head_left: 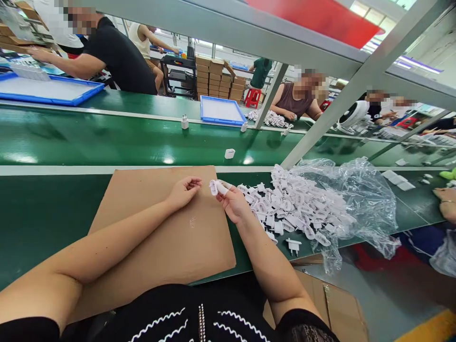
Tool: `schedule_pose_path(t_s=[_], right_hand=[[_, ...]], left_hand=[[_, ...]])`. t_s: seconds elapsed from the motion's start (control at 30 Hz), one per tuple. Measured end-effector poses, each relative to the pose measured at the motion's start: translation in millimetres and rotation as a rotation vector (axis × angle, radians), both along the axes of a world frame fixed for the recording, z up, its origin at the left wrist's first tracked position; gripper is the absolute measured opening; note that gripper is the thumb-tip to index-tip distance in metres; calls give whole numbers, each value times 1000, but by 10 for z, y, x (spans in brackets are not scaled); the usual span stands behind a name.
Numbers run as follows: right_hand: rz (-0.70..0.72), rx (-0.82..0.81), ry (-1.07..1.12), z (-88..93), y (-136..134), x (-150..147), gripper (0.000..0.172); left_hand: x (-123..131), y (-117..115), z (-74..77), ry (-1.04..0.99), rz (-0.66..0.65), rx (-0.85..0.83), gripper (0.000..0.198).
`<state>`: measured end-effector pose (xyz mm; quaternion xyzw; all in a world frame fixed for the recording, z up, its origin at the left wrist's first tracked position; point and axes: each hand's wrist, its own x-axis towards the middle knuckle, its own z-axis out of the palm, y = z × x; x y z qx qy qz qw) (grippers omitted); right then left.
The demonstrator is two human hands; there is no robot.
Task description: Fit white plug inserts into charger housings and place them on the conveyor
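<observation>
My right hand point(235, 202) pinches a small white plastic plug housing point(213, 187) just past the cardboard's right edge. White coverings wrap some of its fingertips. My left hand point(185, 192) hovers over the brown cardboard sheet point(164, 223), fingers loosely bent and apart, with nothing visible in it. A short gap separates it from the housing. To the right of my right hand lies a heap of white plug parts point(306, 204). One white plug piece with two prongs point(294, 245) rests apart from the heap near the table's front edge.
Clear plastic bag point(366, 194) spreads beside the heap. Beyond the table runs a green conveyor belt point(124, 142) carrying a white piece point(230, 154). Blue-rimmed trays point(223, 110) stand on the far side. A slanting metal post point(320, 123) rises at right. Several people sit across and alongside.
</observation>
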<state>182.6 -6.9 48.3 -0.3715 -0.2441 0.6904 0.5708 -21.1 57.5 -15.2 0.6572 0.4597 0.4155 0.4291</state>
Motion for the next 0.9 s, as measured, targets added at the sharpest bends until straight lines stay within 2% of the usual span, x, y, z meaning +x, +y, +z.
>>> schedule_pose_path(t_s=[0.1,0.23,0.3,0.37,0.43,0.6,0.77,0.9], right_hand=[[-13,108,-181,-46,-29,-46,44],[91,335,-656,-181,-115,-140,40],[193,525,-978,-236,-161,-170,30],[304,687,-1286,-257,-195,-185,31],[381,738,-1478,-246,-212,-191,34],[456,720,-1603,-187,-207,-203,31],[466,770,-1631,-205,-196,-221,30],[431,854,-1545,-263,-176,-224,32]], left_hand=[[-4,49,1,-2,81,-46,45],[33,228,54,92,126,-93,47],[99,387,116,158,140,-76,51],[205,594,190,219,154,-43,53],[350,830,264,275,175,-12,53],[783,1348,409,386,224,63,56],[1089,1645,463,455,259,92,66],[1149,1771,465,507,263,-10,46]])
